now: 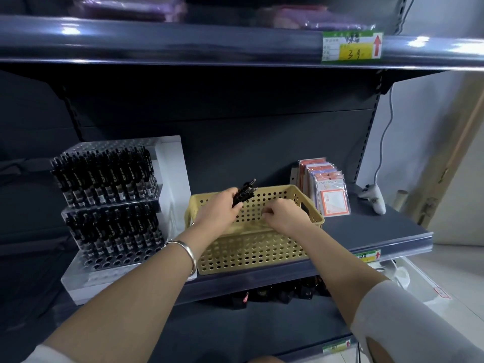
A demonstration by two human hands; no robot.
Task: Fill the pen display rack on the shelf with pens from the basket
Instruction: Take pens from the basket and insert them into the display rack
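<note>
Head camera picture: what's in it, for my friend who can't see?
A person's left hand grips a bunch of black pens above a yellow basket on a shop shelf, while the right hand reaches into the basket. A nearly full pen rack stands to the left.

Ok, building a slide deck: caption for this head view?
Left hand grips black pens over the yellow basket; right hand reaches inside, pen rack alongside.

Left hand (220, 208) and right hand (285, 214) bare, forearms uncovered. A plain, smooth silver bangle (183, 251) encircles the left wrist. Right sleeve (408, 318): pale grey-white fabric beginning partway up the arm, with an oval opening near its lower edge. Left sleeve (44, 355): the same pale fabric, only its edge visible.
</note>
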